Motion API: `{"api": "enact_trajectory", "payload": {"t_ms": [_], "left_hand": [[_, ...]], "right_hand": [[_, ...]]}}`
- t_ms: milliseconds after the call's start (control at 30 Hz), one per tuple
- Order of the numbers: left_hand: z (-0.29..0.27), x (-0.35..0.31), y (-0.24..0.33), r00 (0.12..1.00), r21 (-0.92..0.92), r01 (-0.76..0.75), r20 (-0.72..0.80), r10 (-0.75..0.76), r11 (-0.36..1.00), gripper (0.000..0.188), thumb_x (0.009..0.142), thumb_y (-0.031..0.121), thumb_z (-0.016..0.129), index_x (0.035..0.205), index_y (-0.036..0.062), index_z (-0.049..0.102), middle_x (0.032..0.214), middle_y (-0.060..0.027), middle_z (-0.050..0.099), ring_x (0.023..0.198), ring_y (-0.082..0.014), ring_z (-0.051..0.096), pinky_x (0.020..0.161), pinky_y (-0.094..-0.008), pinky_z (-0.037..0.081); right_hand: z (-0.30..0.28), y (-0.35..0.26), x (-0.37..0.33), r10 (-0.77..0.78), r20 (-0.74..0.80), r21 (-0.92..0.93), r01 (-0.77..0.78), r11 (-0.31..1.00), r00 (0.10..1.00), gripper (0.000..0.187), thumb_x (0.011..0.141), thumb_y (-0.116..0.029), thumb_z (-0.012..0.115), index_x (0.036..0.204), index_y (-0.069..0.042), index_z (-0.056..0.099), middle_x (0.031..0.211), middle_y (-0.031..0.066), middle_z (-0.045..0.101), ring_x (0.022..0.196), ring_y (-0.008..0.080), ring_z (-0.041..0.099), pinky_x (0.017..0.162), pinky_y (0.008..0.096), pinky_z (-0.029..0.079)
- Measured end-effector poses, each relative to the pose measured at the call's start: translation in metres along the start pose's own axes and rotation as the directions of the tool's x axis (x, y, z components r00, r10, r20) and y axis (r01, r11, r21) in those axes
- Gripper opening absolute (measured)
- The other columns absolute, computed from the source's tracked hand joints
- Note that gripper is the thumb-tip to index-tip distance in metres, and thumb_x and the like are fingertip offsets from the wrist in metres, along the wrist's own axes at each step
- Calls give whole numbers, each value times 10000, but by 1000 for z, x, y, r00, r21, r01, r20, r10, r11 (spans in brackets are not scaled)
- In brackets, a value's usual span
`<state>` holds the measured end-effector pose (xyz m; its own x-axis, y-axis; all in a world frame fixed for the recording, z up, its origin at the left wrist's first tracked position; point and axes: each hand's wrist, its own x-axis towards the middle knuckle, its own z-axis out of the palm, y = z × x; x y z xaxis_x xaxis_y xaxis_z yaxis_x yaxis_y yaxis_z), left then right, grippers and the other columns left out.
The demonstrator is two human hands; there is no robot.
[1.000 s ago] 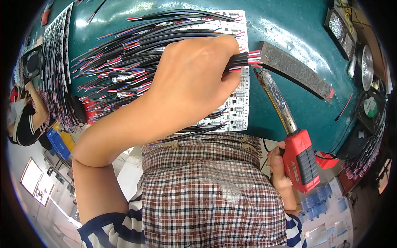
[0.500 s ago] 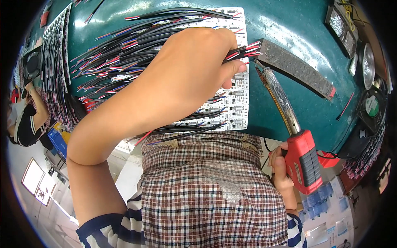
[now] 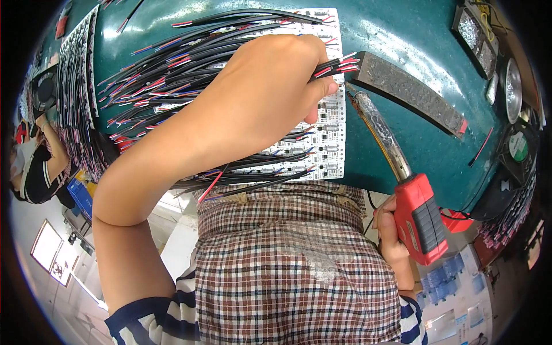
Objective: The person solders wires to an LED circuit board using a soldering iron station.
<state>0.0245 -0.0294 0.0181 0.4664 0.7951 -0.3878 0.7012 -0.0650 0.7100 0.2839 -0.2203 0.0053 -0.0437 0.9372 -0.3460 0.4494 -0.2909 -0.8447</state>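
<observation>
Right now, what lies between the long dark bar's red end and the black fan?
Head view: a thin loose wire lies on the green tabletop between the dark bar and black fan.

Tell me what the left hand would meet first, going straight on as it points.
Pointing rightward, the left hand would likely bring its wires against the left end of the grey bar first; depth is unclear, so they may touch it now or pass over.
</observation>
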Motion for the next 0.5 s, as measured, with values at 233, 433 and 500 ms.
{"api": "enact_trajectory", "payload": {"t_ms": [233,433,500], "left_hand": [[-1,0,0,1000,38,-26,6,26,999,230,952,174,640,864,-28,572,636,-102,664,470,-180,536,485,-340,408],[0,-1,0,998,84,-59,-22,61,995,227,942,171,646,842,-21,578,621,-108,654,491,-206,520,521,-363,391],[-1,0,1,999,88,-35,-5,35,996,223,942,170,646,843,-20,584,616,-106,652,489,-208,514,522,-361,390]], "right_hand": [[3,1,1,-23,-14,-17,23,1000,1000,249,760,-82,733,986,2,675,933,170,671,806,346,677,745,394,549],[4,1,1,-58,-39,-49,56,997,998,257,746,-70,740,985,0,678,925,169,673,811,345,678,744,388,549],[1,-2,1,-27,-35,-30,26,999,999,258,744,-71,741,986,-5,680,931,168,674,819,341,679,753,389,550]]}}
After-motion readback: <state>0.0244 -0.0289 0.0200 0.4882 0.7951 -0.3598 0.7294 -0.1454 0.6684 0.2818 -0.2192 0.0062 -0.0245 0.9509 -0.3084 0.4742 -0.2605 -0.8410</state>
